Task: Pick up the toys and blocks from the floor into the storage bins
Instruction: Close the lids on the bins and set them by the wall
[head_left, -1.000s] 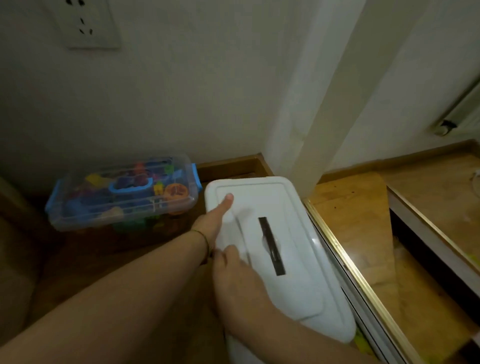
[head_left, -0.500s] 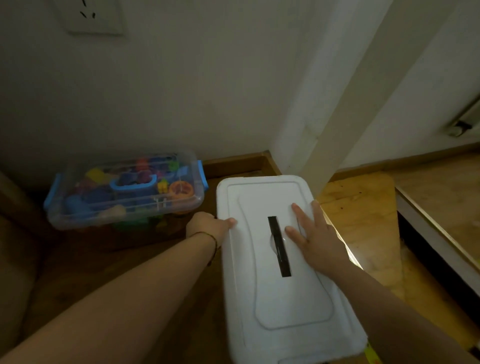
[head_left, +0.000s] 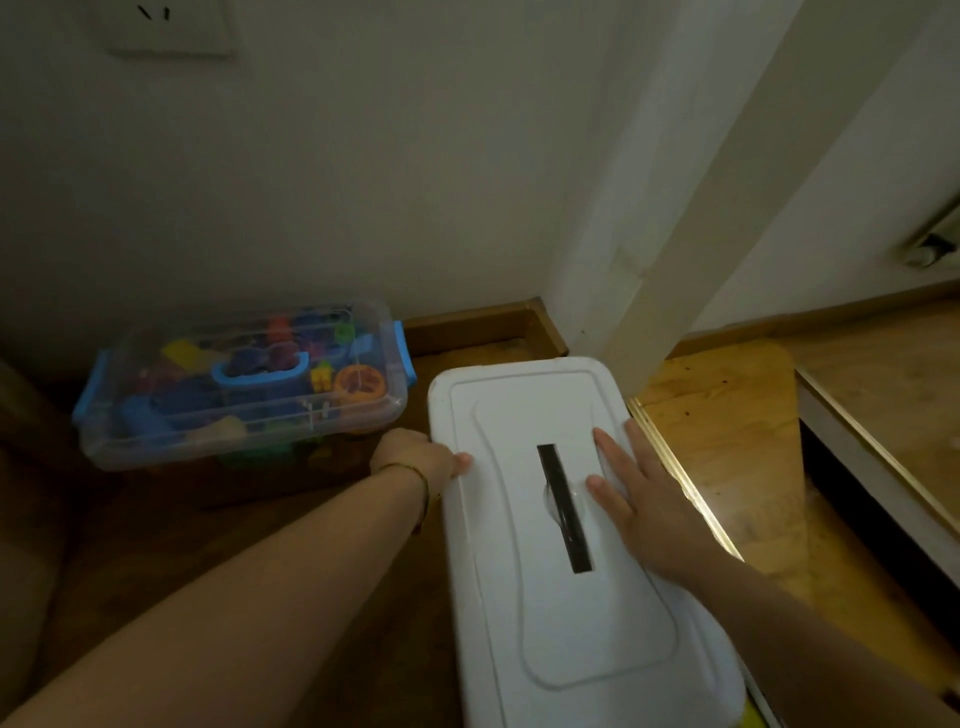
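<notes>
Left hand (head_left: 415, 460) grips the left edge of the white bin (head_left: 545, 649): thumb on its top, fingers past the rim and hidden. Right hand (head_left: 644, 504) lies flat on the bin's top, fingers straight and spread, holding nothing, just right of the black strip (head_left: 563, 512) set in the middle. White bin stands closed on the wood floor (head_left: 311, 545), far end near the wall corner. Clear bin (head_left: 239, 431) with blue latches sits to its left against the wall (head_left: 363, 182), closed, filled with coloured toys (head_left: 358, 384). Thin cord (head_left: 421, 483) on left wrist. Brass strip (head_left: 691, 499) runs along the white bin's right side.
</notes>
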